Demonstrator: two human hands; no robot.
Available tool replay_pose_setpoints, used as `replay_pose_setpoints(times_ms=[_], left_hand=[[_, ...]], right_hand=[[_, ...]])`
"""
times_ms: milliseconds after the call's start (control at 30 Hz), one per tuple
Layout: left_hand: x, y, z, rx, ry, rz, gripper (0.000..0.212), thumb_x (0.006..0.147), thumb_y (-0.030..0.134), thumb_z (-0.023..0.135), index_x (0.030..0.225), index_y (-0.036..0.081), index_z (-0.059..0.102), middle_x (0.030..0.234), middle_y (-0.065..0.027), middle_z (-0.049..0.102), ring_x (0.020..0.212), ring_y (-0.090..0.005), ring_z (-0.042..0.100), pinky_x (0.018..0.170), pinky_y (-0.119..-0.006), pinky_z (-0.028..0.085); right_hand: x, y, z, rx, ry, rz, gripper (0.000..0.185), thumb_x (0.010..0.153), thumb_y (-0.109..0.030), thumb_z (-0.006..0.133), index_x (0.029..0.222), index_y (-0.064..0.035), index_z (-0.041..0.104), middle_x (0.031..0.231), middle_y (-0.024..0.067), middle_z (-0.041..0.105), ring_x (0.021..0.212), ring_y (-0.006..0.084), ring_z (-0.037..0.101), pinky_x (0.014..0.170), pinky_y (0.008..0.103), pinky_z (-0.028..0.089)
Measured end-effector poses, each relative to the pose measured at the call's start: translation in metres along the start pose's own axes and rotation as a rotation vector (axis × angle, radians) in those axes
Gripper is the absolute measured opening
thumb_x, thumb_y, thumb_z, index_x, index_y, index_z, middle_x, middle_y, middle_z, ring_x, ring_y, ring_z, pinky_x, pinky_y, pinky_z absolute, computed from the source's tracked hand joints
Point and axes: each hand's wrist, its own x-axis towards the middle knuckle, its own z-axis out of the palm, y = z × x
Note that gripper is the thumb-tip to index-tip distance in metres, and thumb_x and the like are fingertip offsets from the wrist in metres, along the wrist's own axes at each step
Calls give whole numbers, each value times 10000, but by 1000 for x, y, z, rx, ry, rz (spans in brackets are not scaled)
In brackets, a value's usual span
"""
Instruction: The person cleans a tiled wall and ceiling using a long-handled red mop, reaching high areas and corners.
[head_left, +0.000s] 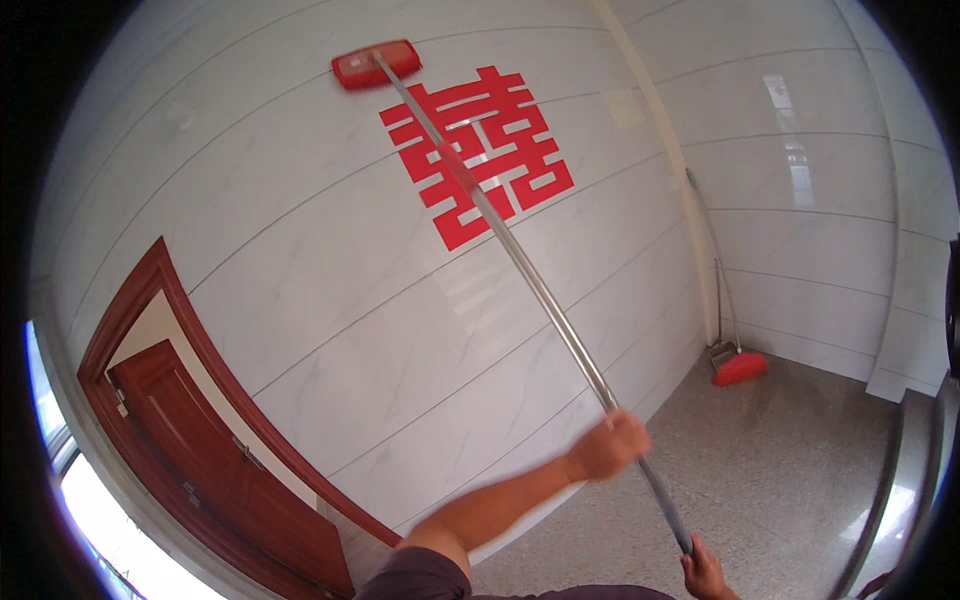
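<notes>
My left hand (609, 447) grips the middle of a long metal pole (551, 306). Around the pole's lower, darker end my right hand (705, 571) is closed. At the pole's far end a red broom head (377, 66) with bristles along its edge is up at the tiled wall (315, 225); whether the bristles touch the tiles I cannot tell. Just right of the broom head, a large red double-happiness character (541, 139) is fixed flat on the wall. The slanting pole passes in front of its left half.
An ajar red-brown wooden door (217, 442) stands in its frame (187, 307) at lower left. In the far right corner, a second broom with a red head (741, 369) leans beside a long-handled dustpan (721, 354). Speckled floor (765, 457) runs along the wall's foot.
</notes>
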Motion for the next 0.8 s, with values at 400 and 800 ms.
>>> replay_pose_setpoints(times_ms=[400, 800], left_hand=[[57, -89, 0, 144, -26, -151, 35, 805, 105, 594, 820, 118, 622, 861, -73, 600, 997, -263, 565, 1089, -588, 269], [266, -340, -248, 763, 97, -482, 479, 781, 118, 692, 1222, 197, 524, 1375, 16, 463, 1398, -225, 315, 1005, -473, 447]], right_hand=[[98, -64, -34, 149, 38, -31, 528, 904, -134, 573, 1396, -76, 392, 1049, 269, 624, 900, 428, 640, 738, 462, 513], [384, -373, -203, 198, 300, -507, 369, 987, -274, 466, 1279, -51, 432, 737, 232, 584, 597, 385, 580, 616, 450, 476]])
